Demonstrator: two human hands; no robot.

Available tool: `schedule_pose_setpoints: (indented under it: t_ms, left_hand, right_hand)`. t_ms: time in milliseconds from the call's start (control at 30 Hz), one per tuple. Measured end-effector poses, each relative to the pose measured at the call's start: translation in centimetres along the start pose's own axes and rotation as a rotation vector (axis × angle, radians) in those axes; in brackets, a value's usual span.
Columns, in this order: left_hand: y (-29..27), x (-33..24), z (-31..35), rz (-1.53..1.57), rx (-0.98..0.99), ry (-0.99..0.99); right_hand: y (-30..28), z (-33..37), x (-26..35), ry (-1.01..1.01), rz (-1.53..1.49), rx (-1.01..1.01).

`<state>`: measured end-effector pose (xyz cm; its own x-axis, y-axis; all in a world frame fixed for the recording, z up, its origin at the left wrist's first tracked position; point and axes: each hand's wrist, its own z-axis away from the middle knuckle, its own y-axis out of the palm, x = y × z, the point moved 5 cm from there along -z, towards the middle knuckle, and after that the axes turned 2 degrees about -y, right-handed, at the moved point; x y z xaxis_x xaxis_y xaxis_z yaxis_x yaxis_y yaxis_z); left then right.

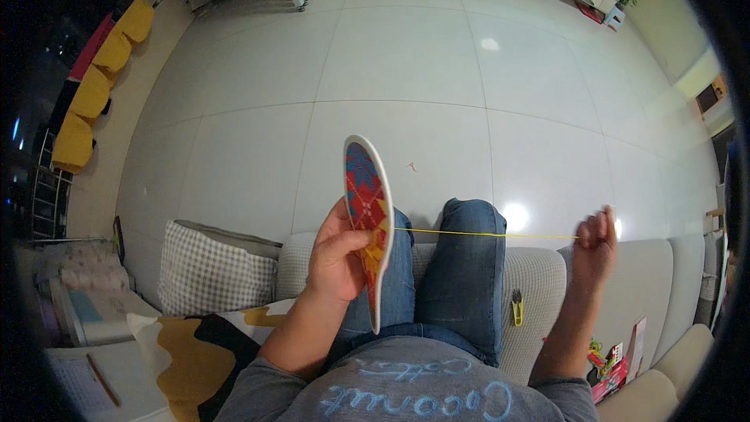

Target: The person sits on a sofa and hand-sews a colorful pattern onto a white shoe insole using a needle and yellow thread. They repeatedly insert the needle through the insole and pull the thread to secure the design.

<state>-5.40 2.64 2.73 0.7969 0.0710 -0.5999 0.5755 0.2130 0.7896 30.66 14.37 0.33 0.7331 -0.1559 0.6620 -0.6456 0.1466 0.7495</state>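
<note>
My left hand (336,262) grips an embroidered shoe insole (364,180) by its middle, thumb on the patterned face. The insole stands on edge above my lap, white-rimmed, with red, blue and orange-yellow stitching. From its right side a yellow thread (484,234) runs taut to my right hand (596,248), which is raised far out to the right. The fingers of that hand are pinched together on the thread; whether they also hold a needle is too small to tell. Yellow-handled thread snips (516,309) lie on the sofa beside my right thigh, touched by neither hand.
I sit on a light sofa (539,273). Coloured thread skeins (600,359) and a red packet (611,381) lie beyond my right arm. At left are a checked cushion (215,270) and a patterned cushion (187,355). A small red thread scrap (412,166) rests on the tiled floor (398,55).
</note>
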Motion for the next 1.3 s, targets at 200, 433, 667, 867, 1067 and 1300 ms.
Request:
schedule_pose_setpoints:
  t_ms: [200,433,667,867,1067,1300]
  left_hand:
    - [-0.2,0.2,0.0,0.12,0.119,-0.069]
    - [1.7,2.4,0.4,0.462,0.399,-0.388]
    - [3.3,3.6,1.4,0.63,0.478,-0.558]
    - [3.9,4.4,1.8,0.502,0.398,-0.632]
    - [3.7,4.2,2.0,0.158,0.118,-0.609]
    - [4.3,3.7,2.3,0.062,0.164,-0.573]
  right_hand:
    - [-4.5,-0.3,6.0,-0.526,0.519,-0.172]
    - [3.5,3.3,-0.9,-0.29,0.847,0.193]
    - [15.6,10.9,-3.0,-0.583,1.055,0.775]
    - [19.8,13.4,-3.1,-0.595,0.946,1.036]
    - [20.7,14.0,-4.0,-0.575,0.893,1.05]
    - [21.1,13.9,-4.4,-0.587,0.874,1.072]
